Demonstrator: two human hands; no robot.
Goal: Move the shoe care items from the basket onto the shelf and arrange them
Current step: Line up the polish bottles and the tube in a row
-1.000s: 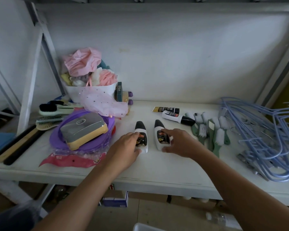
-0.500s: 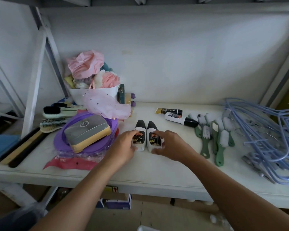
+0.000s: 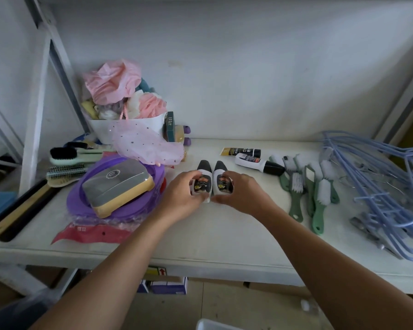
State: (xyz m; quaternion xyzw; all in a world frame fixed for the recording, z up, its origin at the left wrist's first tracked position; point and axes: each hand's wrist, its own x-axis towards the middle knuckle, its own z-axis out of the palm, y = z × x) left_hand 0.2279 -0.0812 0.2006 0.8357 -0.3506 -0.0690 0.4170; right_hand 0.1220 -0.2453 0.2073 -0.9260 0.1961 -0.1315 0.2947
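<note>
Two white shoe polish bottles with black caps lie side by side in the middle of the white shelf (image 3: 224, 236), caps pointing to the back wall. My left hand (image 3: 181, 198) grips the left bottle (image 3: 202, 181). My right hand (image 3: 242, 195) grips the right bottle (image 3: 221, 179). The two bottles touch each other. Behind them to the right lie a black and gold tube (image 3: 242, 152) and a third white bottle with a black cap (image 3: 259, 164). Several green shoe brushes with white bristles (image 3: 306, 186) lie to the right of those.
A purple basin with a grey and tan box (image 3: 117, 185) sits left of my hands on a red packet. Brushes (image 3: 67, 163) lie at the far left. A white tub of pink sponges (image 3: 124, 108) stands at the back. Blue hangers (image 3: 379, 186) fill the right end.
My hands have slid the two bottles together: they were apart a second ago and now touch. The camera has moved closer to the shelf.
</note>
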